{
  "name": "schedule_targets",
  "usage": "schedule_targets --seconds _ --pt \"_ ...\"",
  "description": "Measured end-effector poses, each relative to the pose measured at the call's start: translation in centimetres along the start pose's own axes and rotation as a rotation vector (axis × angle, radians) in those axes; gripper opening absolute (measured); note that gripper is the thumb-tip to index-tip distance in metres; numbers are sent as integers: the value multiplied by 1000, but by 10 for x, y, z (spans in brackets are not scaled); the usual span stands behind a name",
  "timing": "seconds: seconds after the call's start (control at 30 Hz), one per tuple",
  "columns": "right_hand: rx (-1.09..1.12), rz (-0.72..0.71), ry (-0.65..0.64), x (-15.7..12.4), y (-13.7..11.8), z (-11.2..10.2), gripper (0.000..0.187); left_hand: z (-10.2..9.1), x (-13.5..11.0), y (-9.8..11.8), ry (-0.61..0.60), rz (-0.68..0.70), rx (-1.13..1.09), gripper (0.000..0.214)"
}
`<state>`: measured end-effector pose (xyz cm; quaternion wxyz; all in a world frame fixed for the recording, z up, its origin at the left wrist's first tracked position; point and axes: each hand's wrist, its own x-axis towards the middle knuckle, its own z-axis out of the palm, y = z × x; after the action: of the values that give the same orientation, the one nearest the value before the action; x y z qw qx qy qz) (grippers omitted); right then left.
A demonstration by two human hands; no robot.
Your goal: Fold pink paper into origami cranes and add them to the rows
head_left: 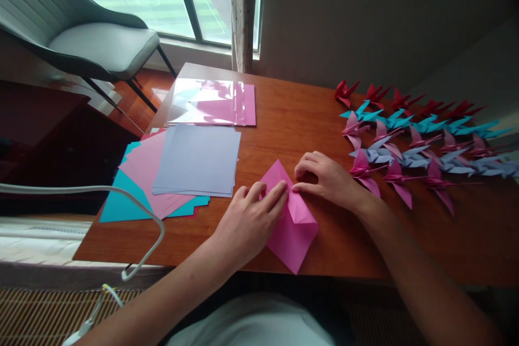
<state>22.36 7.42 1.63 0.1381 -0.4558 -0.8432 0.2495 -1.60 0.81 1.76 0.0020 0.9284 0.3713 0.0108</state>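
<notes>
A bright pink sheet of origami paper, partly folded into a diamond shape, lies near the front edge of the table. My left hand rests on its left side, index and middle fingers together, pressing the paper at its middle. My right hand is at the upper right edge, thumb and fingertips pinched where a fold of the sheet stands up. A raised flap shows just below the right fingertips. The exact grip of the right fingertips on the edge is small and partly hidden.
Left of the hands lie pale blue sheets over pink and turquoise sheets. Behind them is a clear packet of paper. Rows of folded paper cranes stand at the right. A white cable hangs over the front left. A chair stands by the window.
</notes>
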Motion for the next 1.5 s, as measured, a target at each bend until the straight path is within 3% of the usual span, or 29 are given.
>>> schedule_targets --seconds 0.13,0.3,0.63,0.8,0.9,1.07,1.17,1.3,1.5 --pt "16 -6 -19 0 2 -4 19 1 0 0 -3 -1 -7 47" --pt "-49 40 46 8 0 1 21 1 1 -1 -8 -7 5 48" --pt "-151 209 205 59 -13 13 22 -3 2 2 -45 -14 -1 48" --pt "-215 257 265 68 -16 20 24 -1 2 2 -46 -17 -9 50" --pt "-238 247 324 62 -18 25 17 -1 1 2 -29 -23 -15 48" --pt "-39 155 299 34 -20 25 6 -3 2 1 9 -53 -78 46" --pt "19 46 329 7 -25 27 10 -3 6 -3 42 -64 -118 46" --pt "38 35 318 -19 -29 34 14 -1 10 -12 98 -71 -138 46" --pt "90 78 376 -21 -30 42 15 -5 8 -14 155 -286 -88 42"
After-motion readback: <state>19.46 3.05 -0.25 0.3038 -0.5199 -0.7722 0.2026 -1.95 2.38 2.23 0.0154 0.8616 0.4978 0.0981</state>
